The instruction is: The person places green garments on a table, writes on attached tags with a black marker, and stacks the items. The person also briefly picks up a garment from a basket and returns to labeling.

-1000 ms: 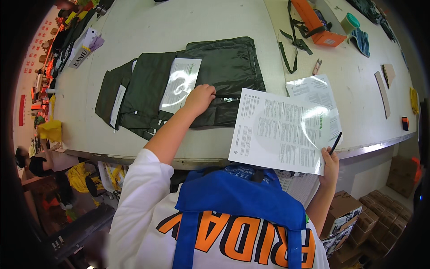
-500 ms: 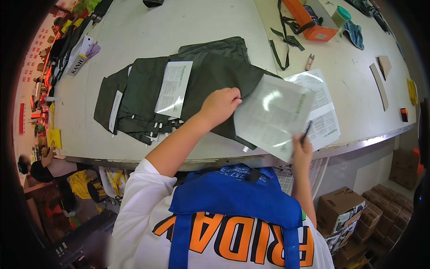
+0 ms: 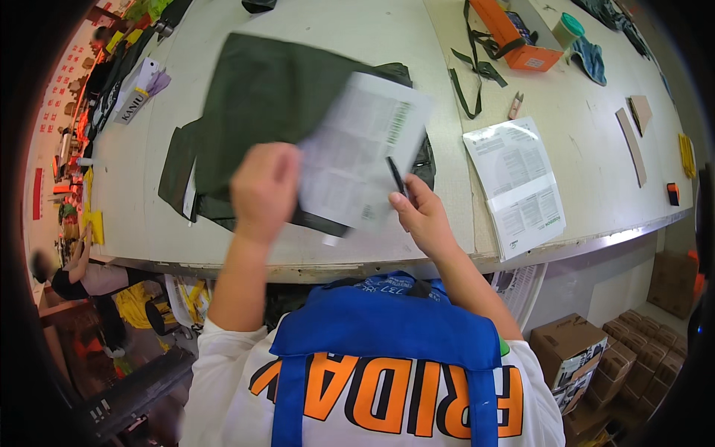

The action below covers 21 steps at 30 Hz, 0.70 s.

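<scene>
My left hand [image 3: 264,190], slightly blurred, is closed at the meeting edge of a dark green fabric piece [image 3: 261,97] and a glossy printed plastic sheet [image 3: 357,156]. The fabric is lifted and spread over the left of the table, with the sheet lying against its right part. Between the fingers of my right hand [image 3: 424,220] is a slim black pen-like tool [image 3: 396,175], its tip over the sheet. That hand is close to the sheet's lower right edge; whether it grips the sheet is unclear. More dark green fabric [image 3: 176,167] lies underneath, partly hidden.
A stack of similar printed sheets [image 3: 518,186] lies to the right. Beyond it are a small cutter [image 3: 515,106], black straps [image 3: 469,93], an orange box [image 3: 521,45] and a green-lidded jar [image 3: 567,30]. Cardboard boxes [image 3: 570,350] stand below right. Another person [image 3: 104,279] is at far left.
My left hand has moved left with the fabric and sheet, which now cover the other green pieces. My right hand, with the black tool, has come left too, away from the sheet stack.
</scene>
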Available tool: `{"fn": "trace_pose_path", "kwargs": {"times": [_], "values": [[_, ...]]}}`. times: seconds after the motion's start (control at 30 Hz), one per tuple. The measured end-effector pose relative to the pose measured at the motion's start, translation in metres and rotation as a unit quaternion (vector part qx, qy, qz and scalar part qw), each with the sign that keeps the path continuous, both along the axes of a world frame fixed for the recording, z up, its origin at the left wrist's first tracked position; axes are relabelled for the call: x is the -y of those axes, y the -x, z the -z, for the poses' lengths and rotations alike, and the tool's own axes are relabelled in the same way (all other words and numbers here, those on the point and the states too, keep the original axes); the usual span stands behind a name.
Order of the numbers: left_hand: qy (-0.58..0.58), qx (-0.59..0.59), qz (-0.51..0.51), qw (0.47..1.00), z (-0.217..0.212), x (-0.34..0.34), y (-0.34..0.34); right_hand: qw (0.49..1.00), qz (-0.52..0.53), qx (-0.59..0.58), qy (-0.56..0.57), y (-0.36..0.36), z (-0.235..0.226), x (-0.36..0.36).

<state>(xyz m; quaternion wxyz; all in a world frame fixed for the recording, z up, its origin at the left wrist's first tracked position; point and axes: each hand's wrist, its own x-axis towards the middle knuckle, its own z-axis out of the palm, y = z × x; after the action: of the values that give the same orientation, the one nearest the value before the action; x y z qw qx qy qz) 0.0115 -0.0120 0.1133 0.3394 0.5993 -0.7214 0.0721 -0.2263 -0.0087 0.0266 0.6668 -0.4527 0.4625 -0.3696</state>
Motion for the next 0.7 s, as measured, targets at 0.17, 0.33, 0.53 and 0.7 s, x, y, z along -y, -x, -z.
{"fn": "trace_pose_path", "kwargs": {"times": [0.17,0.33,0.53,0.7], "values": [[-0.108,0.054,-0.116,0.986,0.053,0.004,-0.077,0.931,0.208,-0.294,0.062,0.086,0.066,-0.003],[-0.305,-0.021,0.155,0.939,0.143,0.001,0.007,0.726,0.353,-0.588,-0.059,0.202,0.093,-0.042],[-0.357,0.152,0.057,0.920,0.159,0.014,0.047,0.759,0.467,-0.452,-0.036,0.227,0.129,-0.052],[-0.299,0.046,0.122,0.945,0.156,0.016,0.064,0.776,0.481,-0.408,-0.021,0.234,0.110,-0.054]]}}
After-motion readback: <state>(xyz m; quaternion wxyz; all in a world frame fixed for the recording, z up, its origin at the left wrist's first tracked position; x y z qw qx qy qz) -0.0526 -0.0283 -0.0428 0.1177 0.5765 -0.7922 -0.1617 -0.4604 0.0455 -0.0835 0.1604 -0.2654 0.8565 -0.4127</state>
